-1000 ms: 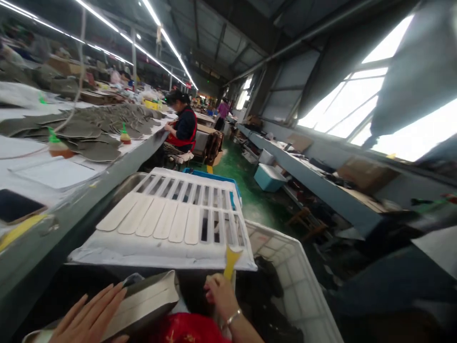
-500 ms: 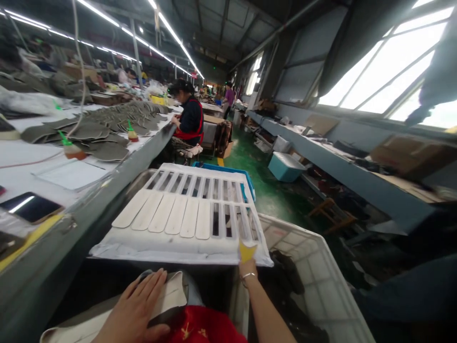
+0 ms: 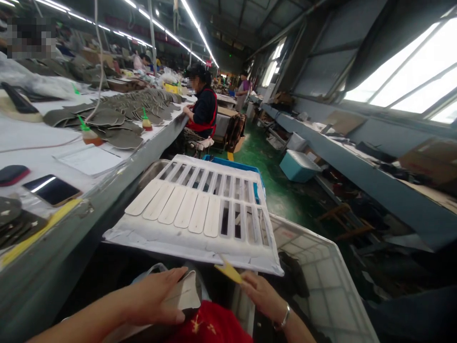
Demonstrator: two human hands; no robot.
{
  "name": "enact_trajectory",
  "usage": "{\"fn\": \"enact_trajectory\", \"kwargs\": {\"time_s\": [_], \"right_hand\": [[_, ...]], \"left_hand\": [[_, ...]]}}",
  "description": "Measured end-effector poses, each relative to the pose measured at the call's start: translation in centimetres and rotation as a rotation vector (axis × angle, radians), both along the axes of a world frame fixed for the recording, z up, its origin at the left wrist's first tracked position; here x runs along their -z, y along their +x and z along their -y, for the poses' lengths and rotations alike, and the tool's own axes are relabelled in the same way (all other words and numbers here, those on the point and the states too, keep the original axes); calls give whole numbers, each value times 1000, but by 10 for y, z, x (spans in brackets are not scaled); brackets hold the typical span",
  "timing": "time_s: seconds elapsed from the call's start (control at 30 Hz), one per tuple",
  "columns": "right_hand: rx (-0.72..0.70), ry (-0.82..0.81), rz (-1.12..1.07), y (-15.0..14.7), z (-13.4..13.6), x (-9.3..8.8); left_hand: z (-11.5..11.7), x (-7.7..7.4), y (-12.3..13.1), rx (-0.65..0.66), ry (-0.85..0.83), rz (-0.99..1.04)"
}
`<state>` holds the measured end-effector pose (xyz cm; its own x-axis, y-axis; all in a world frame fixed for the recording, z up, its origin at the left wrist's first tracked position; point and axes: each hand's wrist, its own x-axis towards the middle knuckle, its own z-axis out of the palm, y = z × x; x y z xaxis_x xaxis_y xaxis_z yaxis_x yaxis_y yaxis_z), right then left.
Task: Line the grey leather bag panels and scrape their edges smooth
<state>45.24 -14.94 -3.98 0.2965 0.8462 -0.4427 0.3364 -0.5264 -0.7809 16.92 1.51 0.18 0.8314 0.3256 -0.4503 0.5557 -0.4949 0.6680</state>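
Note:
My left hand lies over a long pale strip low in front of me. Its fingers rest along the far side and the thumb along the near side, gripping the strip. Between the fingers of my right hand is a flat yellow scraper with a notched end, pointing up and left. The scraper is just in front of the near edge of a white slotted rack. Several cream strips with rounded ends lie side by side on the rack's left part; open slots show at the right and back.
A long worktable on the left bears grey cut pieces, glue bottles and a phone. A white crate stands at right, near a blue bin. A person in a red apron sits ahead.
My right hand has drawn back from the rack's edge, and the scraper has swung to point leftward. The left hand has shifted right along the pale strip. The view has turned left.

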Motion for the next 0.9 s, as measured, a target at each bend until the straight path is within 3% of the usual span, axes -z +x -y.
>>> {"fn": "enact_trajectory", "kwargs": {"time_s": [0.07, 0.13, 0.33, 0.43, 0.6, 0.7, 0.9], "right_hand": [[-335, 17, 88, -8, -11, -15], [-555, -37, 166, -14, -29, -31], [-853, -103, 304, -27, -88, -59], [-906, -134, 311, -36, -110, -56], [-790, -184, 428, -45, -128, -34], [-885, -252, 538, -46, -131, -24], [-956, -86, 591, -52, -142, -13]], "left_hand": [[-20, -2, -2, 49, -233, 56], [-37, 2, -2, 90, -412, 64], [-56, 42, 9, 22, -487, 25], [-59, 50, 20, 40, -608, 58], [-73, 40, 33, 153, -753, 105], [-79, 39, 32, 169, -854, 187], [-76, 62, 28, 132, -957, 199]]}}
